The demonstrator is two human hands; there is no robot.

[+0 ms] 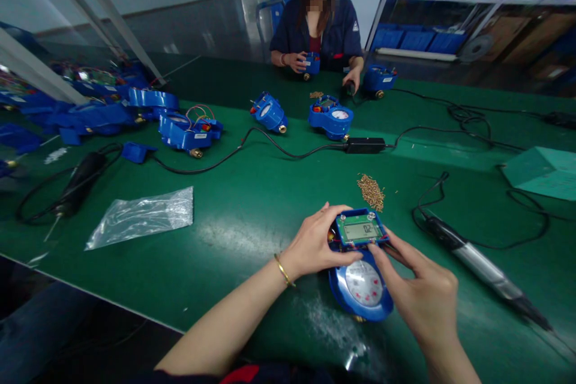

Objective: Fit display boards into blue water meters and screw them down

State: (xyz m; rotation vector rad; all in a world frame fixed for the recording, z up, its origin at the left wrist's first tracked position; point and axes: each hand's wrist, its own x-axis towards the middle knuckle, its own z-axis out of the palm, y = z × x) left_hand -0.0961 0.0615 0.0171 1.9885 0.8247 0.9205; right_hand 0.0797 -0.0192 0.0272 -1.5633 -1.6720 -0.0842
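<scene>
Head view: A blue water meter (pixel 360 288) lies on the green table (pixel 252 204), close to the near edge, directly in front of the person. Its upper section carries a green circuit board with an LCD display (pixel 361 229); its lower section shows a round white dial.

The left hand (pixel 315 246) grasps the meter's upper left side, fingers curled around the board edge, thumb lying across the housing below the display. A gold bangle sits on the left wrist. The right hand (pixel 420 291) rests against the meter's right side, with the fingertips pressing on the lower edge of the board; it is not closed around the unit.

A pile of small brass screws (pixel 371 192) lies just beyond the meter. An electric screwdriver (pixel 483 270) lies to the right, apart from the hands. A clear plastic bag (pixel 141 216) lies to the left. Across the table, a co-worker (pixel 319 30) holds another blue meter.
</scene>
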